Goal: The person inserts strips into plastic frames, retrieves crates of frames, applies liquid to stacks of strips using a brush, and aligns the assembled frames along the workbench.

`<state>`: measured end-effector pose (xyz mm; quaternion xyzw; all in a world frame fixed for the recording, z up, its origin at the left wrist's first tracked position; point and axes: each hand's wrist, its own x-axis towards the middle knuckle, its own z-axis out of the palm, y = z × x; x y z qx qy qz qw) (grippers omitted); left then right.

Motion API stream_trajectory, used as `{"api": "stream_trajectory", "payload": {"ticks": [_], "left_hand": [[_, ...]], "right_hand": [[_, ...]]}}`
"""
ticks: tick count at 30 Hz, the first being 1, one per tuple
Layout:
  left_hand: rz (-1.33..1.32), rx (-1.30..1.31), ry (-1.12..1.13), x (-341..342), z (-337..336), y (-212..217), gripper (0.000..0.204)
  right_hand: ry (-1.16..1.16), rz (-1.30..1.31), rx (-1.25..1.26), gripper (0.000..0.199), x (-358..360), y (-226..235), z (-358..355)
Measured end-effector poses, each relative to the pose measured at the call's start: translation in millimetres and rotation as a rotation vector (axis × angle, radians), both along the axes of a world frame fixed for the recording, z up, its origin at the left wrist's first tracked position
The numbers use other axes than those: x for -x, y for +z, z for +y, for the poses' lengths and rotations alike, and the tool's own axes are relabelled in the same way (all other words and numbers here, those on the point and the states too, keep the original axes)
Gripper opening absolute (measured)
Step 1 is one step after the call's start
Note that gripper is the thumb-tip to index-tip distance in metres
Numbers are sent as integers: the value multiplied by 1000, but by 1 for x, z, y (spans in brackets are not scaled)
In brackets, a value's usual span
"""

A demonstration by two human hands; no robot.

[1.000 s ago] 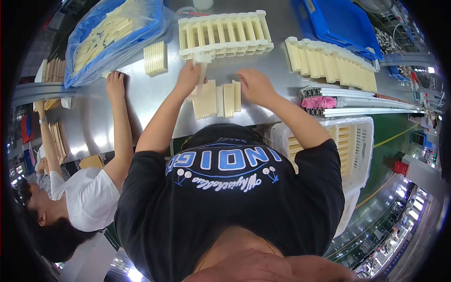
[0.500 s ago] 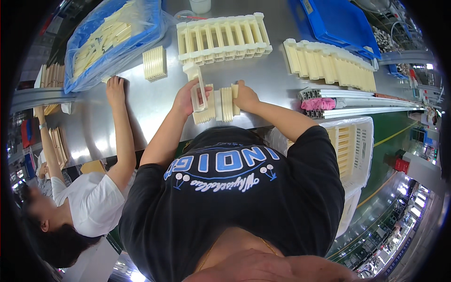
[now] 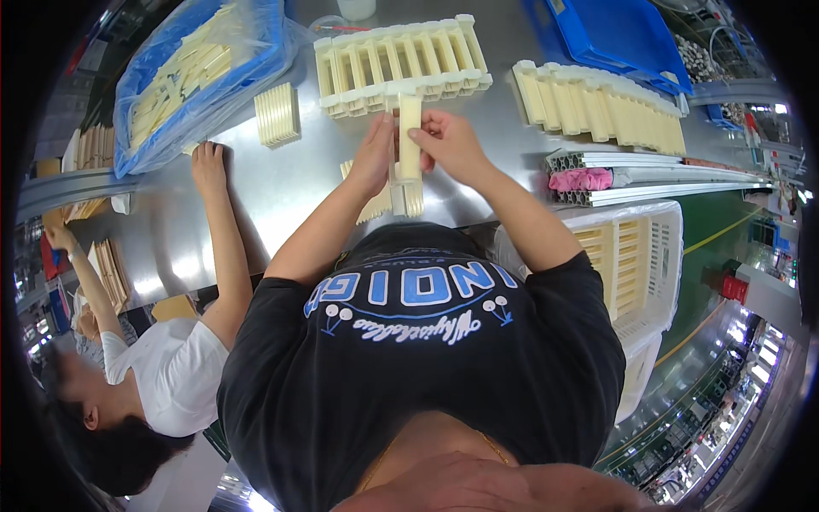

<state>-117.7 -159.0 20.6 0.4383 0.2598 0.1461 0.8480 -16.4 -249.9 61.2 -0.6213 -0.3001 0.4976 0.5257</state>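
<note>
Above the steel table, my left hand (image 3: pixel 374 158) is closed on the side of an open, cream-white plastic frame (image 3: pixel 396 192). My right hand (image 3: pixel 450 147) pinches a flat cream plastic strip (image 3: pixel 410 128) lying along the frame. Whether the strip sits inside the frame or only against it, I cannot tell. Under my hands, partly hidden, a stack of cream strips (image 3: pixel 375 206) lies at the left and another (image 3: pixel 415 205) behind the frame's lower end. Just beyond my hands stands a row of joined open cream frames (image 3: pixel 401 64).
A row of cream pieces (image 3: pixel 597 107) and a blue tray (image 3: pixel 618 43) are far right. Metal profiles (image 3: pixel 657 181) with a pink cloth (image 3: pixel 580 179) lie nearer. A bagged blue bin (image 3: pixel 124 128) and strip stack (image 3: pixel 277 115) are left, by a co-worker's hand (image 3: pixel 208 162). A white crate (image 3: pixel 665 264) stands right.
My right hand has lifted a strip from the stack and brought it up to the frame. My left hand has moved right and away from me with the frame, now turned upright before me.
</note>
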Motion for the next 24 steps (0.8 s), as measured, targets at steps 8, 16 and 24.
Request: {"api": "stream_trajectory", "payload": {"ticks": [8,16,24], "left_hand": [[-52,-179,84,-3,-2,-12,41],[-60,-468,94,-3,-4,-8,44],[-128,-375,125,-9,-8,-3,36]], "right_hand": [[-136,-612,-211,50,25,-11,-5],[-112,-740,-272,51,23,-10,-7],[-180,-1182,-342,48,23,-6,-6]]}}
